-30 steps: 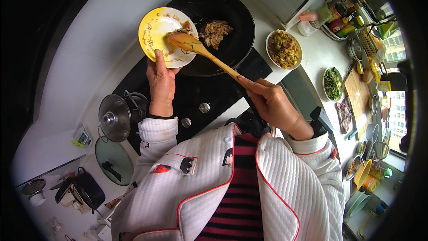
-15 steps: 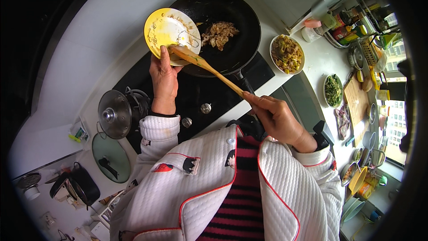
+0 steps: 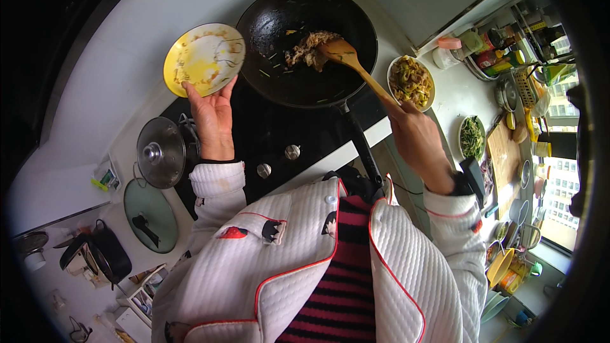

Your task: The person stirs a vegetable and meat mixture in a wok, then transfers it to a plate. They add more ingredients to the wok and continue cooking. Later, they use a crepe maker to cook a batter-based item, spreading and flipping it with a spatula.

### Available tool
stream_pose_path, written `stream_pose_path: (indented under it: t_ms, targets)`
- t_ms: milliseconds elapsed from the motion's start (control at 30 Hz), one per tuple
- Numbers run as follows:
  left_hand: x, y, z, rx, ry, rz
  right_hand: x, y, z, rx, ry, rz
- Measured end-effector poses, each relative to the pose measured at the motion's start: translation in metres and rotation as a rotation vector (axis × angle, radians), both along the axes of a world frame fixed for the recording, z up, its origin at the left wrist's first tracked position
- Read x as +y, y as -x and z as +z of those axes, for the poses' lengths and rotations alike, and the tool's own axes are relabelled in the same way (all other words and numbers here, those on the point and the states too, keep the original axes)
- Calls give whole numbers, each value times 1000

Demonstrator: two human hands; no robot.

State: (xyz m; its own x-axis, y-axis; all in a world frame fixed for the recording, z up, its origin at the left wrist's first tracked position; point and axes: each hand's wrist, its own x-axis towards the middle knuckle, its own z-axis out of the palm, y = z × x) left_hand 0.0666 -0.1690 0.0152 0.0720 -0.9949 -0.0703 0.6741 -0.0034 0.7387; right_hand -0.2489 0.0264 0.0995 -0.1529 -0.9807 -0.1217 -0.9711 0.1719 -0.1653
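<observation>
My left hand (image 3: 213,117) grips the lower rim of a tilted yellow-and-white plate (image 3: 206,57), smeared with brown residue and bare of food. The plate is left of a black wok (image 3: 286,86) on the stove. In my right hand (image 3: 416,136) is a wooden spatula (image 3: 368,79), fingers wrapped round its handle. Its blade rests against a heap of browned shredded meat (image 3: 308,47) in the wok. Small green and yellow bits are scattered beside the heap. The wok's black handle (image 3: 365,146) points toward me, untouched.
Right of the wok stands a bowl of cooked vegetables (image 3: 410,82); beyond it are a plate of chopped greens (image 3: 471,136) and a cutting board (image 3: 503,159). A lidded pot (image 3: 162,152) sits at the stove's left, near a loose glass lid (image 3: 149,216). Seasoning bottles (image 3: 492,57) crowd the back right.
The plate has moved left, away from over the wok. My right hand has shifted right and up, taking the spatula from the plate to the meat in the wok.
</observation>
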Motion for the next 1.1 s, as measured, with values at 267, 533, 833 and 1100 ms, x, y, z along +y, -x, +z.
stream_pose_path:
  t_ms: [267,533,833,1100]
  targets:
    - [-3,-28,-36,100,-97,98,-19,9,-22,-22,71,247]
    - [-7,-26,-82,176,-243,90,-34,-1,-37,-53,84,230]
    - [-17,-21,-126,131,-310,37,-42,-5,-38,-144,246,188]
    - [-15,-29,-130,69,-471,4,-37,7,-67,-322,192,136]
